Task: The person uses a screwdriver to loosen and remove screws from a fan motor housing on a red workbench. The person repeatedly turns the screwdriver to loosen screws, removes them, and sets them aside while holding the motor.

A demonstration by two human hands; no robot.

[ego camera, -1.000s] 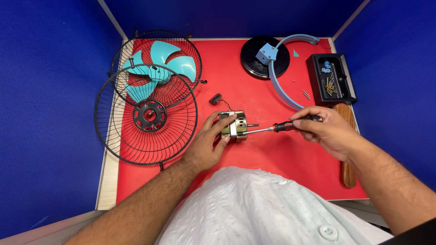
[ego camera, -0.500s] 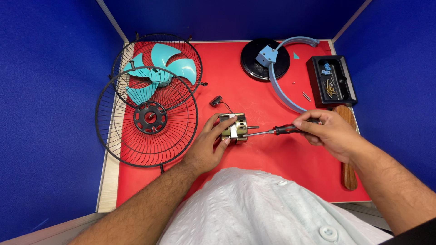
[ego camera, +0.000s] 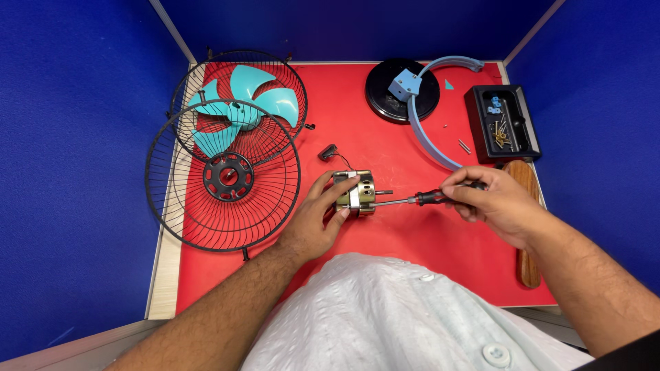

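My right hand [ego camera: 498, 206] has drawn slightly nearer my left-hand [ego camera: 317, 223] grip, the screwdriver [ego camera: 419, 200] tip now meeting the motor [ego camera: 356, 193].

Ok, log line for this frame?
left hand: grips motor | right hand: screwdriver tip at motor | mat: grilles, blade, base

This looks like a small repair or assembly booth in a workshop. Blue partition walls [ego camera: 69, 172] close in a red-covered surface [ego camera: 385, 148] on three sides. Fan parts lie spread out: wire guards [ego camera: 223, 185], a teal blade [ego camera: 244, 103], a round base [ego camera: 385, 103], and a black tray [ego camera: 526, 134] apparently holding screws.
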